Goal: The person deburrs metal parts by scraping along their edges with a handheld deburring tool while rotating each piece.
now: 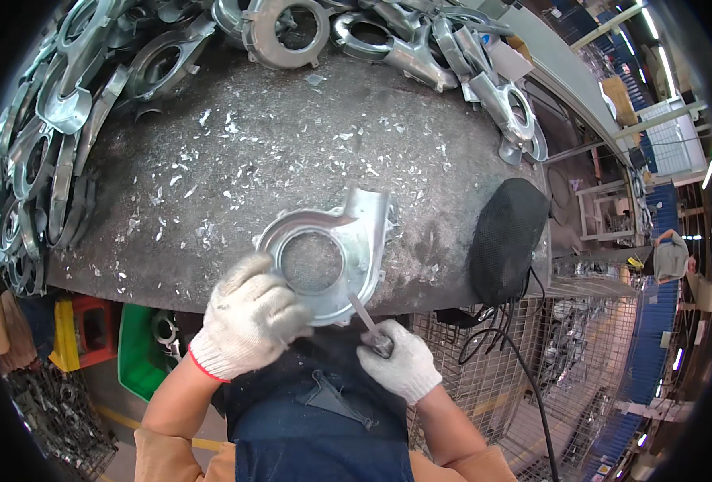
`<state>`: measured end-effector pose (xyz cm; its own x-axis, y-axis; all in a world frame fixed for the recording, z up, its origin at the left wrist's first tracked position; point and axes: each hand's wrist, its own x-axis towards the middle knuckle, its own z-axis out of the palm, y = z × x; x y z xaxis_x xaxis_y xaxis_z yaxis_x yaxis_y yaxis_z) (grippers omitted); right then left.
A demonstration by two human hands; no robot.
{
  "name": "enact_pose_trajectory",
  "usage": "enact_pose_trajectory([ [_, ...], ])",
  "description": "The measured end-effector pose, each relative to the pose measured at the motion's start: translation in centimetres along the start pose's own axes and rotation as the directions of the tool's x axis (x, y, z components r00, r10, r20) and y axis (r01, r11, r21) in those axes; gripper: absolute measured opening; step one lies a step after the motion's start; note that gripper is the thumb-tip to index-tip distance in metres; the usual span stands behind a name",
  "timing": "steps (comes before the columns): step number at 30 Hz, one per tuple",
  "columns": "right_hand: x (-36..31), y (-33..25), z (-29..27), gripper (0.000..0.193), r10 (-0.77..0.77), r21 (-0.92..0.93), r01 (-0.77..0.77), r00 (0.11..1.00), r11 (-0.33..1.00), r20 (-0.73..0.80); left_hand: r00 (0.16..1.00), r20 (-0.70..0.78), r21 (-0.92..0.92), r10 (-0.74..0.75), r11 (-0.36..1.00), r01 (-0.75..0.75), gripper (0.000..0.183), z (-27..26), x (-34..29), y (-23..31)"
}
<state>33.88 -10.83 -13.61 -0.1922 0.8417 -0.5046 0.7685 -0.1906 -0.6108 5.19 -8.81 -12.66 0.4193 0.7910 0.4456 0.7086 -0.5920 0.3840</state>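
Note:
A silvery cast-metal blower housing [364, 241], scroll-shaped with a large round opening and a short spout, lies at the near edge of the worktable [187, 153]. My left hand [255, 309], in a white knit glove with a red cuff edge, is curled over the housing's lower left rim; slight blur and the glove hide part of its grip. My right hand [404, 365], also gloved, is closed around a narrow flat metal blade [362, 313]. The blade's far end meets the lower right rim of the housing. Its handle end is mostly hidden inside my fist.
More housings are heaped on the left [67, 104] and along the back [288, 36]. Metal flakes litter the tabletop. A black mesh-covered object [509, 241] stands at the right edge, with a cable [525, 377] hanging down. Below are a green bin [133, 353] and a wire cage [484, 353].

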Motion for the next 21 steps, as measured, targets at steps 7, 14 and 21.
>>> enact_pose_trajectory([
  [7,1.3,-1.0,-1.0,0.024,-0.124,0.217,0.108,0.990,0.970,0.062,0.998,0.000,-0.228,-0.055,0.972,0.054,0.036,0.3,0.2,2.2],
  [14,0.8,-3.5,-0.7,0.021,-0.175,-0.066,0.170,0.982,0.983,-0.077,0.993,-0.058,-0.140,-0.102,0.986,0.093,0.027,0.5,1.6,4.1],
  [21,1.5,-2.0,0.3,0.021,-0.331,-0.265,0.218,0.780,0.939,-0.531,0.984,-0.078,-0.177,-0.158,0.974,0.142,0.026,0.3,1.9,5.4],
])
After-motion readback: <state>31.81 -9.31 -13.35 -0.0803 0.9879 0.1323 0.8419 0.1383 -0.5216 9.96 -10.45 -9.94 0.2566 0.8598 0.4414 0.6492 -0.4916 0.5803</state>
